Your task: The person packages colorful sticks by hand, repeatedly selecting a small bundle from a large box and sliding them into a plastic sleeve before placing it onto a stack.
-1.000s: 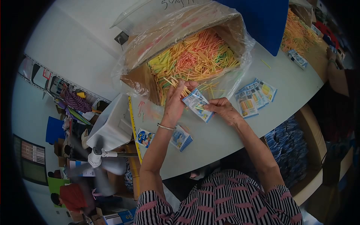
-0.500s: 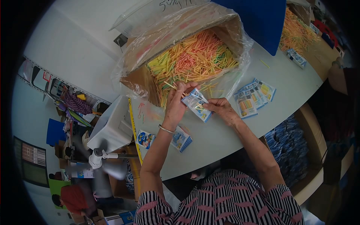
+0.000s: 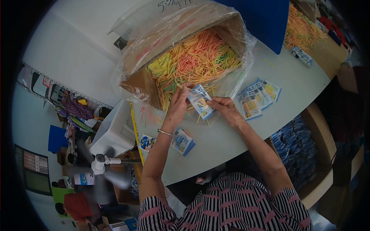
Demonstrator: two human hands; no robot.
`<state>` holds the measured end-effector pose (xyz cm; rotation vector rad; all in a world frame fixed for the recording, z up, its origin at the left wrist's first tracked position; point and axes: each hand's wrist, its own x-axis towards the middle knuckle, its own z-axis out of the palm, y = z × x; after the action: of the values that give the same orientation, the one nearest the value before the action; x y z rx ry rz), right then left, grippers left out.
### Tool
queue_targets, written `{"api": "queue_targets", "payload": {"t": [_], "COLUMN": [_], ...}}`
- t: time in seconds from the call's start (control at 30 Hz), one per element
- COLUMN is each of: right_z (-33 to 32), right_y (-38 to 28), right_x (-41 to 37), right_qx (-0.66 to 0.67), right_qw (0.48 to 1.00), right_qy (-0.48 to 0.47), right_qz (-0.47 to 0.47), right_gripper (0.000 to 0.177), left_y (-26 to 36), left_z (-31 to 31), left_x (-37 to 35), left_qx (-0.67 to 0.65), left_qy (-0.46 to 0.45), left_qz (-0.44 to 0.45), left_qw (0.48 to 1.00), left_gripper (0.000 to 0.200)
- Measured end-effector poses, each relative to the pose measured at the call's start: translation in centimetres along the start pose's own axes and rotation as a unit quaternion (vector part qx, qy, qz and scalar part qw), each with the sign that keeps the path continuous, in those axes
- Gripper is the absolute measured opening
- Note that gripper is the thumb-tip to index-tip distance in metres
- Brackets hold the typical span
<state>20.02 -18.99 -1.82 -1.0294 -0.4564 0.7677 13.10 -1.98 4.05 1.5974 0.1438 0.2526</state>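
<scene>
A small clear packet with blue-and-white striped ends (image 3: 201, 101) is held between my two hands, with a few coloured sticks showing inside. My left hand (image 3: 178, 106) is closed at the packet's upper left edge, and a thin yellowish stick (image 3: 180, 86) pokes out by its fingers. On the packet's right side, my right hand (image 3: 227, 109) pinches it between thumb and fingers. Just beyond both hands stands an open cardboard box (image 3: 140, 82) lined with clear plastic, heaped with thin pink, orange, yellow and green sticks (image 3: 196, 57).
Several filled packets (image 3: 258, 98) lie fanned at the right. Two more, a printed packet (image 3: 146, 142) and another packet (image 3: 182, 141), lie near my left forearm. A box of blue packets (image 3: 296, 150) stands below the table edge. A fan (image 3: 99, 163) spins at left; a co-worker's arm (image 3: 347, 79) shows far right.
The packet has turned more upright and its sticks show more clearly. My left hand has shifted slightly, and less of the stick beside its fingers is visible. The whole view has moved a little.
</scene>
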Motion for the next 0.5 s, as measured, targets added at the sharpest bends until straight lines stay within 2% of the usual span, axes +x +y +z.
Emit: {"api": "queue_targets", "payload": {"t": [0.07, 0.13, 0.17, 0.23, 0.33, 0.43, 0.47, 0.5], "right_z": [-0.3, -0.3, -0.2, 0.1, 0.3, 0.0, -0.3, -0.3], "right_y": [0.3, 0.2, 0.0, -0.3, -0.5, -0.1, 0.5, 0.6], "right_x": [0.2, 0.2, 0.1, -0.1, -0.2, -0.1, 0.2, 0.3], "right_qx": [0.001, 0.003, 0.01, 0.019, 0.013, 0.013, 0.046, 0.078], "right_qw": [1.0, 1.0, 1.0, 1.0, 1.0, 1.0, 0.999, 0.997], "right_qy": [-0.011, -0.022, -0.023, -0.024, -0.021, -0.018, -0.009, 0.001], "right_qz": [-0.01, -0.02, -0.01, 0.003, 0.012, 0.01, -0.007, -0.023], "right_gripper": [0.02, 0.02, 0.022, 0.024, 0.025, 0.026, 0.025, 0.025], "left_y": [0.5, 1.0, 1.1, 1.2, 1.0, 1.7, 1.1, 0.8], "left_z": [0.2, 0.5, 0.3, 0.0, -0.1, 0.7, 0.3, 0.0], "left_x": [-0.1, -0.1, -0.1, -0.3, -0.3, -0.9, -0.8, -0.6], "left_qx": [-0.004, 0.055, 0.055, 0.12, 0.169, 0.15, 0.149, 0.166], "left_qy": [0.022, 0.095, 0.095, 0.009, -0.041, -0.012, -0.012, 0.028], "left_qz": [0.016, 0.062, 0.062, 0.091, 0.074, 0.084, 0.084, 0.099], "left_qw": [1.0, 0.992, 0.992, 0.989, 0.982, 0.985, 0.985, 0.981], "left_gripper": [0.038, 0.036, 0.036, 0.031, 0.027, 0.026, 0.026, 0.025]}}
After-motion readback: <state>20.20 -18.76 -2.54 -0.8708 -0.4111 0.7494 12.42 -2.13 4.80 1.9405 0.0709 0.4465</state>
